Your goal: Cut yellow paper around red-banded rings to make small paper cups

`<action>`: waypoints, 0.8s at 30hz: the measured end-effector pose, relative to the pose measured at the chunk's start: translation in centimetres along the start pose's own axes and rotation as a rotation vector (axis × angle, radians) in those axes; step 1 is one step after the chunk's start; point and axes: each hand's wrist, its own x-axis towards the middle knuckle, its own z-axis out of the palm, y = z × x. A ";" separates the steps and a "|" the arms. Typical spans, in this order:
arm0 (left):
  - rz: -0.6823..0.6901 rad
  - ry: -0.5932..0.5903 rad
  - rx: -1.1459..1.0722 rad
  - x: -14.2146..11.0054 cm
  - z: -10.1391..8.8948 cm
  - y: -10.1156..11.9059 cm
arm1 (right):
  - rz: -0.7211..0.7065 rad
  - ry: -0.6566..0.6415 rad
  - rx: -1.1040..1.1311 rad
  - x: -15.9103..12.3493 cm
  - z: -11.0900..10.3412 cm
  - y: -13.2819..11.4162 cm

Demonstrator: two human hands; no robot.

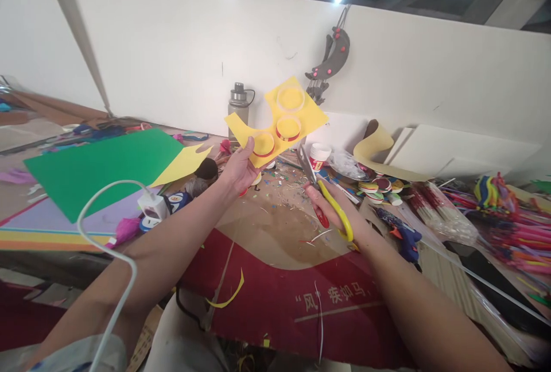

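Observation:
My left hand (241, 170) pinches the lower edge of a yellow sheet (310, 115) and holds it up above the table. On the sheet sit three round rims (288, 127), two of them with red sides; a curved piece is cut out of its upper left side. In my right hand (333, 212) are scissors (310, 170) with one yellow and one red handle loop. Their blades point up, close to the lower right edge of the sheet, and look slightly parted. Whether they touch the sheet I cannot tell.
Behind the sheet stands a grey bottle (239, 109); a paper cup (319, 155) is right of it. Green card (103, 168) and a white charger (154, 206) lie left. At right are a glue gun (400, 234), a black phone (482, 271) and bundled pipe cleaners (523, 243).

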 end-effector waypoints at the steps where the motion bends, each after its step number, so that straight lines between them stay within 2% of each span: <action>1: -0.014 -0.004 0.003 -0.2 0.1 -0.3 | -0.021 -0.007 -0.019 -0.1 0.1 -0.3; 10: -0.123 -0.077 0.058 -1.6 0.4 -3.4 | 0.051 -0.008 0.055 -0.5 1.5 -0.1; 17: -0.125 -0.116 0.069 -2.1 0.4 -3.6 | 0.105 -0.017 0.095 -0.8 1.5 -0.4; 24: -0.150 -0.067 0.035 -2.2 0.6 -3.5 | 0.099 -0.003 0.035 -0.9 1.7 -0.3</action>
